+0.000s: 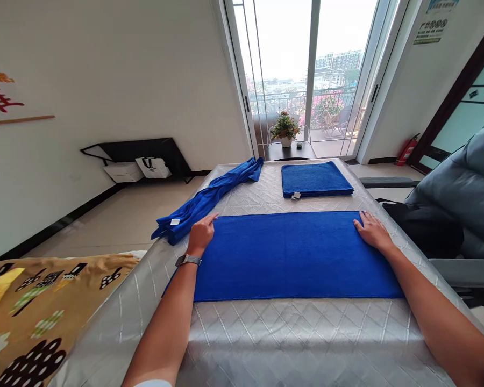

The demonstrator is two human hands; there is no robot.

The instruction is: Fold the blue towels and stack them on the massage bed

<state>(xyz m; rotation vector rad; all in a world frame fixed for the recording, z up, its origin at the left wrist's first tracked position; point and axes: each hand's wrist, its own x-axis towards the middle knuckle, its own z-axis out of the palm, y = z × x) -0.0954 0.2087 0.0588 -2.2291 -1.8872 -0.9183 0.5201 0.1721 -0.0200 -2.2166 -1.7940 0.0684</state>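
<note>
A blue towel (290,255) lies flat and wide across the silvery quilted table cover (298,328). At its far left corner is my left hand (202,235), fingers curled together at the edge; whether cloth is pinched between them is hard to make out. My right hand (373,230) rests with fingers spread on the far right corner of the towel. Beyond the towel, to the right, sits a neat stack of folded blue towels (317,179) with a white tag. Loosely bunched blue towels (213,198) lie along the left edge, close to my left hand.
Brown patterned bedding (64,301) is at the lower left. A grey padded chair (463,188) stands along the right side. Past the far edge are a potted plant (286,129) on a small dark table and a sliding glass door.
</note>
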